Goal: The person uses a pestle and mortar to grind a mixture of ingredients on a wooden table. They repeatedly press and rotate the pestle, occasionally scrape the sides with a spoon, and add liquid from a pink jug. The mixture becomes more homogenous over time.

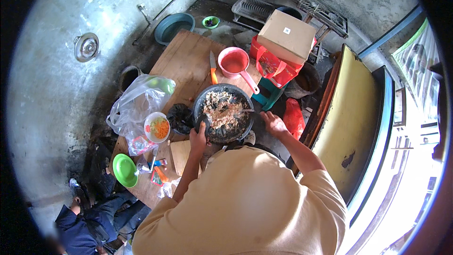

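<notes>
The pan (223, 113), a dark round one filled with a pale crumbly mixture, sits near the front edge of the wooden worktop (186, 59), directly ahead of you. Your left hand (199, 137) is closed around the pan's dark handle at its near-left rim. Your right hand (273, 123) rests at the pan's right rim with the fingers loosely spread; whether it grips anything cannot be told. A spoon (243, 111) stands in the mixture, its handle pointing toward that right hand but apart from it.

Risks noted:
- The pan lies close to the worktop's near edge. In my judgement, a firm pull on the handle could tip it or slide it off and spill the mixture.
- A small bowl (157, 127) of chopped orange and green vegetables sits just left of your left hand, beside a clear plastic bag (139, 101). A swing of your elbow could knock it over.
- A knife (213, 68) with an orange handle lies beyond the pan, next to a pink scoop (234, 62). Reaching across the pan puts your hand near the blade.
- A second person crouches on the floor at your lower left, near the green plate (124, 170) at the worktop's corner; anything falling there may strike them.
</notes>
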A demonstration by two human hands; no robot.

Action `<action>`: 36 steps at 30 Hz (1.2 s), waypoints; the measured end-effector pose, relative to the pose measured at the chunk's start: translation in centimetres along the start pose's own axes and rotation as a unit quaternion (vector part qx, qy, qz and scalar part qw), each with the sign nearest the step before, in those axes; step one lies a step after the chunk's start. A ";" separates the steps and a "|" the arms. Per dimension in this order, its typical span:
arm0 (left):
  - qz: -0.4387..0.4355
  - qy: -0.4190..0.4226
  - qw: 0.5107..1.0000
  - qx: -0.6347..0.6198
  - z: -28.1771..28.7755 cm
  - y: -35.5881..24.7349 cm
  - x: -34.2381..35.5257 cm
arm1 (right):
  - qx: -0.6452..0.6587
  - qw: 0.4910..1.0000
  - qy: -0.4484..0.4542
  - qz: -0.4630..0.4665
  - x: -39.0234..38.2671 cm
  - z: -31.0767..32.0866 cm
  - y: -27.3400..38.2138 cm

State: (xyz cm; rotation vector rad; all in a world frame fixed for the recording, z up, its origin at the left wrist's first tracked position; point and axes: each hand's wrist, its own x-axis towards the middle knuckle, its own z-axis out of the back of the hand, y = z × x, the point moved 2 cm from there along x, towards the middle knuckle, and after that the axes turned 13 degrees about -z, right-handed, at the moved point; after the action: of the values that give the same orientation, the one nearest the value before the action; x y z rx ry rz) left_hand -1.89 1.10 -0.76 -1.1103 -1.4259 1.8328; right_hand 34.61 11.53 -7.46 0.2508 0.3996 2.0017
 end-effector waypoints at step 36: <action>0.121 -0.096 0.988 0.013 -3.3 -2.5 -4.9 | 0.199 0.950 -0.128 -0.205 10.2 -1.1 -2.9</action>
State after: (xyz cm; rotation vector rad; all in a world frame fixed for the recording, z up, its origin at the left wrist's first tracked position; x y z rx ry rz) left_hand 3.27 -0.56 2.62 -1.1630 -1.4193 2.1732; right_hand 32.10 21.65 -9.62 0.6206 0.6322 1.4446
